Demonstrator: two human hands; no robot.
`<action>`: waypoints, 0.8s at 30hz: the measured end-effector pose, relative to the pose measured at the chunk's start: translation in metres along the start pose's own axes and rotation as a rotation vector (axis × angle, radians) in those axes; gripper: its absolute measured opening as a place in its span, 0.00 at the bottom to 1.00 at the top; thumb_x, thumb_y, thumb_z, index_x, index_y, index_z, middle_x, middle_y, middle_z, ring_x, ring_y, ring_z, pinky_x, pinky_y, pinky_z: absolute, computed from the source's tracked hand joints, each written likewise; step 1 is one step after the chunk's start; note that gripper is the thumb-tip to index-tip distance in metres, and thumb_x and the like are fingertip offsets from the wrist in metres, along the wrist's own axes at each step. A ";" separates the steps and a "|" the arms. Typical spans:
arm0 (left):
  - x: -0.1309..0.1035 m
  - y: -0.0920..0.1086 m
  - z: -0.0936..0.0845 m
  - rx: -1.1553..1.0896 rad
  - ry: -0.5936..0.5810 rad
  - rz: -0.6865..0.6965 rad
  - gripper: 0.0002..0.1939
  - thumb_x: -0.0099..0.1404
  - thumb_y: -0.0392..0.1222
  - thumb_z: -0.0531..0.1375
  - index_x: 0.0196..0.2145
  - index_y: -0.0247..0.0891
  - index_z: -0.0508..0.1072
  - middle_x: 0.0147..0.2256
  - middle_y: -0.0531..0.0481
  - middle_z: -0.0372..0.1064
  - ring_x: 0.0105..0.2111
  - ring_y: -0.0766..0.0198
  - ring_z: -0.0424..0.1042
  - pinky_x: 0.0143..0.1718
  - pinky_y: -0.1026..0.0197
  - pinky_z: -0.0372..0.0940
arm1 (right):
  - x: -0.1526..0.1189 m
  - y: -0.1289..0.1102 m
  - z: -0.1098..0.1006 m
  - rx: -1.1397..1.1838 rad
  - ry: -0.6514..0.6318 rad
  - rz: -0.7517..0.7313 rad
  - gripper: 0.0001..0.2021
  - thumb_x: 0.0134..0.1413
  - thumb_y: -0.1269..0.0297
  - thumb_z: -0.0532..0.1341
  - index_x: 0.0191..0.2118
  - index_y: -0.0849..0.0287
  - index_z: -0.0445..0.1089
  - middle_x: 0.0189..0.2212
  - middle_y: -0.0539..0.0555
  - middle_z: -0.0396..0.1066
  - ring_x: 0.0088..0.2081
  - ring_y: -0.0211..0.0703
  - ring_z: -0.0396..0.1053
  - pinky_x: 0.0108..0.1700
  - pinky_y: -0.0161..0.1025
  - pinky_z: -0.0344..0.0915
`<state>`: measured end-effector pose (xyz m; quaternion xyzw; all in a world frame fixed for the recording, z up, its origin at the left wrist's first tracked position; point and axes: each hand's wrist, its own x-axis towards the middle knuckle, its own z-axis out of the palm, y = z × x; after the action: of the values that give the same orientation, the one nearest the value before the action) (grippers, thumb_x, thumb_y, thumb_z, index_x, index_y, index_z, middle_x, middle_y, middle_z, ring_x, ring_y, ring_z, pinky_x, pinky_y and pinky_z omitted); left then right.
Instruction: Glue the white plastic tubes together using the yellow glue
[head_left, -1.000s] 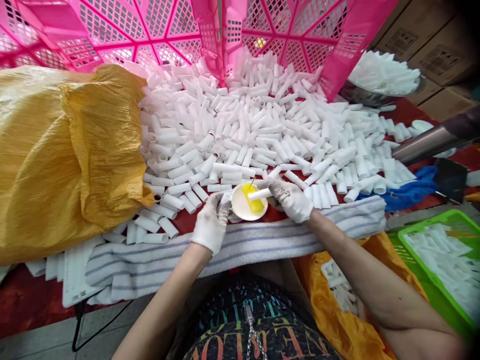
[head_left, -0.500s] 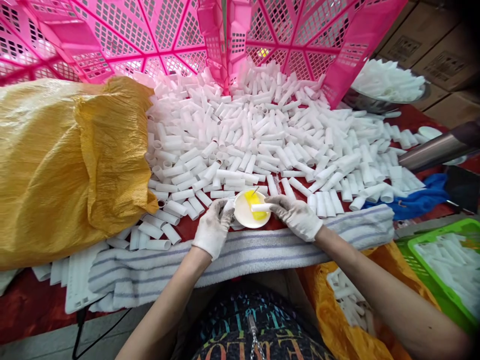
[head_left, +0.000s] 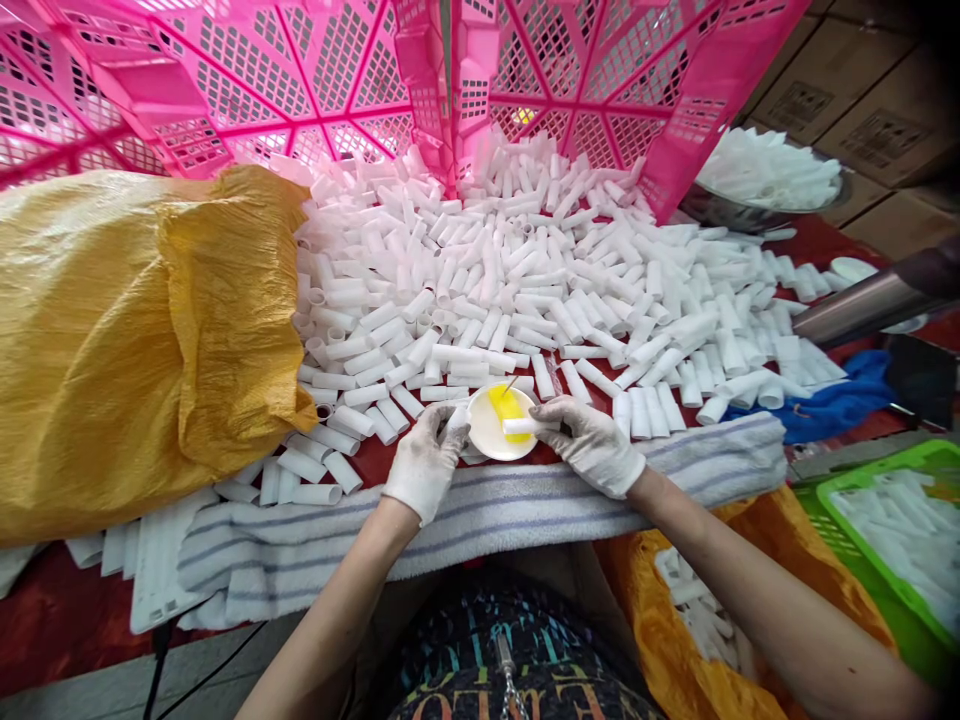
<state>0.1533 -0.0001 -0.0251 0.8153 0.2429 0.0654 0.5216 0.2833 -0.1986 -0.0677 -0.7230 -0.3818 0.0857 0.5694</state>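
A small white dish (head_left: pixel 486 443) lies at the front of the heap, with a yellow block or sponge (head_left: pixel 507 402) and a thin stick (head_left: pixel 511 384) in it. My right hand (head_left: pixel 586 440), in a smudged white glove, pinches a short white tube (head_left: pixel 519 426) level over the dish, across the yellow piece. At the dish's left side is my left hand (head_left: pixel 430 450), gloved too. Its fingers are closed on a white piece that looks like another tube (head_left: pixel 456 418), mostly covered by the fingers. Loose white tubes (head_left: pixel 480 290) pile up behind the dish.
Pink lattice crates (head_left: pixel 345 75) wall off the back. A yellow woven sack (head_left: pixel 112 340) lies left. A striped towel (head_left: pixel 315 545) lines the front edge. On the right are a metal pole (head_left: pixel 862 308), a heaped bowl (head_left: pixel 739 205), a blue cloth (head_left: pixel 832 395) and a green basket (head_left: pixel 847 485).
My right hand has shifted slightly down, and its tube sits a little lower over the yellow piece. My left hand stays beside the dish. The whole view has moved slightly.
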 end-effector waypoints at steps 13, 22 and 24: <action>-0.014 -0.001 0.002 -0.087 0.062 0.075 0.16 0.56 0.46 0.64 0.41 0.39 0.73 0.41 0.49 0.74 0.42 0.61 0.73 0.48 0.59 0.67 | -0.018 -0.032 -0.017 0.126 0.128 0.351 0.15 0.46 0.54 0.68 0.35 0.56 0.68 0.31 0.52 0.69 0.29 0.40 0.68 0.29 0.36 0.67; -0.027 0.016 0.019 -0.073 -0.208 0.161 0.15 0.63 0.48 0.58 0.45 0.40 0.72 0.38 0.50 0.74 0.36 0.64 0.72 0.40 0.63 0.67 | -0.012 -0.063 -0.005 0.129 0.094 0.609 0.20 0.48 0.43 0.63 0.30 0.58 0.66 0.19 0.47 0.61 0.18 0.33 0.54 0.17 0.33 0.50; -0.028 0.019 0.018 -0.035 -0.243 0.159 0.16 0.65 0.51 0.55 0.41 0.38 0.73 0.33 0.51 0.72 0.33 0.65 0.70 0.36 0.64 0.65 | -0.014 -0.070 -0.005 0.055 0.032 0.518 0.18 0.52 0.45 0.61 0.31 0.57 0.66 0.21 0.49 0.64 0.19 0.35 0.58 0.18 0.34 0.53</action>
<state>0.1419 -0.0343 -0.0119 0.8245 0.1116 0.0118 0.5546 0.2442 -0.2073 -0.0086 -0.7822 -0.1726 0.2275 0.5537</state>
